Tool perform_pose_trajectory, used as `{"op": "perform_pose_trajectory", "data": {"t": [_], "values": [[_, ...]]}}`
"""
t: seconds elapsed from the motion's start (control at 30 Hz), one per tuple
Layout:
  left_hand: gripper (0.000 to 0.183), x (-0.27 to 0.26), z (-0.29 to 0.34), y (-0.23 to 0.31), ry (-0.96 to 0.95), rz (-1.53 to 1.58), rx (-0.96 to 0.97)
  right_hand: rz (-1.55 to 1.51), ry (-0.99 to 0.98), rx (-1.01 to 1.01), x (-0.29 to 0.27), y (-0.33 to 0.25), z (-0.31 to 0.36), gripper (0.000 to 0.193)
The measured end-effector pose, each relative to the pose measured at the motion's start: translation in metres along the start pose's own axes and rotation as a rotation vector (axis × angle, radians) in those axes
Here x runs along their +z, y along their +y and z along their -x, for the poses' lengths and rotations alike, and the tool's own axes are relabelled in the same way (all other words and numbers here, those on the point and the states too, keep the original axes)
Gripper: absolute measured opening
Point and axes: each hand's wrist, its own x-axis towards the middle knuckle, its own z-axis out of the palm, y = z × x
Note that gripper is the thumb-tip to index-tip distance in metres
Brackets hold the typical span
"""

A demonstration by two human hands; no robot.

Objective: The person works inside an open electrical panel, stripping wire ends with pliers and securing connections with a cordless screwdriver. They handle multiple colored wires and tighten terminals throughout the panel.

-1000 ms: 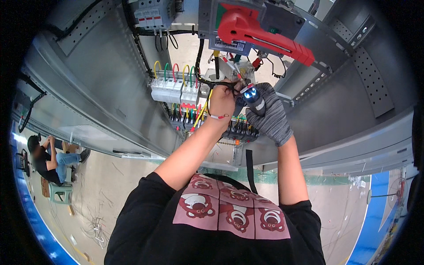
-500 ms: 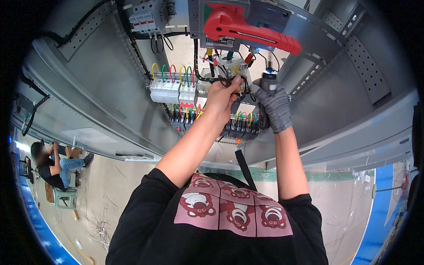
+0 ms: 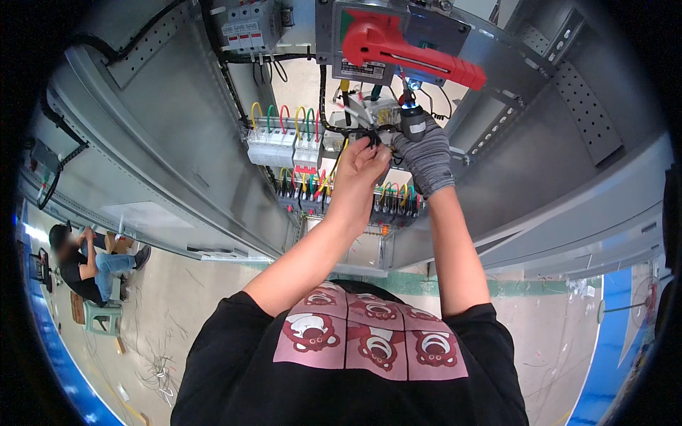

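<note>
Head view: the dark power screwdriver (image 3: 413, 126) sits in the gloved right hand (image 3: 428, 157), fingers wrapped round it, its long axis pointing away from the wearer toward the red handle (image 3: 415, 55). Just left, the bare left hand (image 3: 361, 169) pinches black wires (image 3: 371, 135) between narrowed fingers.

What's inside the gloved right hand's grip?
A dark power driver: its lit front end shows above the right hand; the part within the grip is covered and cannot be seen.
</note>
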Motion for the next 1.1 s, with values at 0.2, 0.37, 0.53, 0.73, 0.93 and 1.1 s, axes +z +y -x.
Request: {"op": "perform_pose_trajectory", "data": {"t": [0.2, 0.37, 0.53, 0.73, 0.93, 1.1], "values": [[0.010, -0.010, -0.035, 0.004, 0.012, 0.211, -0.042, 0.049, 0.023, 0.093, 0.000, -0.002, 0.001, 0.031], [0.009, 0.005, -0.053, -0.007, -0.074, 0.053, 0.058, 0.252, 0.130, 0.093, 0.001, -0.021, -0.006, 0.030], [0.038, -0.019, 0.002, 0.004, -0.120, -0.584, 0.166, 0.298, 0.227, 0.087, 0.010, -0.004, -0.010, 0.029], [0.048, -0.001, -0.005, -0.006, -0.368, -0.755, 0.607, 0.227, 0.098, 0.030, 0.003, -0.005, -0.011, 0.028], [0.034, -0.004, -0.014, 0.006, -0.298, -1.039, 0.644, -0.419, -0.075, 0.209, -0.022, -0.001, 0.020, 0.022], [0.023, -0.001, -0.030, 0.013, -0.229, -1.221, 0.671, -0.417, -0.106, 0.292, -0.028, -0.003, 0.029, 0.021]]}}
